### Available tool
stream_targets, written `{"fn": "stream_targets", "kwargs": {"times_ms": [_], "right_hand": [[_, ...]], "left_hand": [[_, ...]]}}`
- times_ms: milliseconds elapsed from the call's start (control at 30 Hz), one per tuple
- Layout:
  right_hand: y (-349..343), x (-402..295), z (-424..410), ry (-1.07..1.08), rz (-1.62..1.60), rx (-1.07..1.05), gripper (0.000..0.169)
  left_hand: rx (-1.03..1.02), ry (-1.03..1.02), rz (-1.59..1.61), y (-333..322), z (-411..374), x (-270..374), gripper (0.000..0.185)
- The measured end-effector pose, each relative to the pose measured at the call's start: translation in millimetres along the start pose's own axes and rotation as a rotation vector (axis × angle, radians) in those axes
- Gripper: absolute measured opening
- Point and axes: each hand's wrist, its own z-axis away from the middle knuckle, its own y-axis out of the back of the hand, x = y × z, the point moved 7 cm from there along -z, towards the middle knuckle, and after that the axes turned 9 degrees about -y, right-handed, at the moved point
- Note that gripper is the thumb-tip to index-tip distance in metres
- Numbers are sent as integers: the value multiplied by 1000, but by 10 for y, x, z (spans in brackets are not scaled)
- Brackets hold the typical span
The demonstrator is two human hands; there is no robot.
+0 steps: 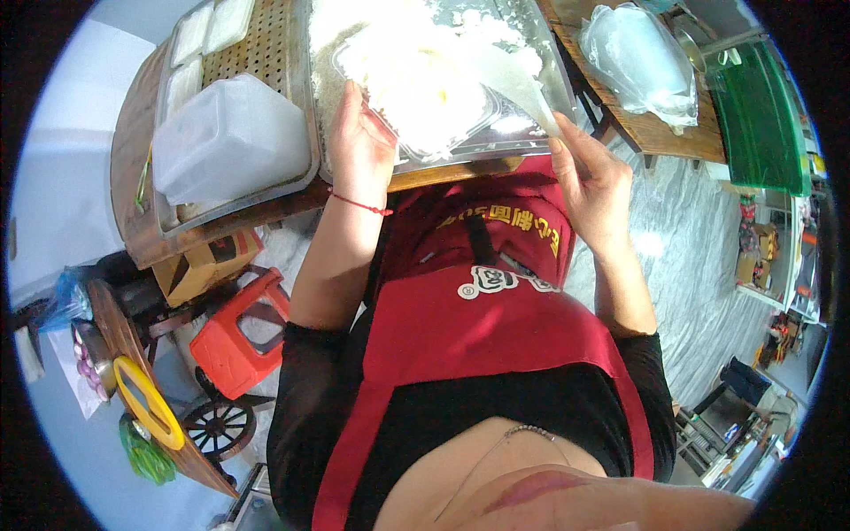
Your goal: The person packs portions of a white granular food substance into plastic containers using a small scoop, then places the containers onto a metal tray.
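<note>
My left hand [364, 133], with a red string bracelet at its wrist, grips the near left side of a clear plastic container [458, 143]. White food [425, 79] heaps inside it, too overexposed to make out. My right hand [591, 172] pinches the near end of a thin, translucent whitish flat piece [518, 83], possibly a scraper or sheet. Its far end reaches over the container and is lost in glare. Beneath the container is a large shallow tray [564, 79], strewn with loose white crumbs [491, 30].
Left of my hands, a second tray [312, 119] bears upturned translucent containers [232, 143] and filled boxes [226, 23]. A bagged clear bundle [637, 60] lies on a wooden table [690, 143] at right. A red plastic stool [242, 332] and cardboard box [206, 265] stand lower left.
</note>
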Motion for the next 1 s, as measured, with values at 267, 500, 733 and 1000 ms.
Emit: {"fn": "stream_targets", "kwargs": {"times_ms": [267, 500, 733, 1000], "right_hand": [[-116, 83, -70, -6, 195, 10, 27], [-69, 260, -193, -200, -210, -19, 28], [-262, 450, -397, -305, -257, -214, 31], [-279, 376, -486, -498, -530, -290, 28]], "left_hand": [[-95, -54, -133, 27, 65, 25, 42], [-57, 5, -83, 63, 61, -61, 44], [-56, 22, -74, -33, 86, -84, 38], [-166, -1, -205, -81, 189, -50, 37]]}}
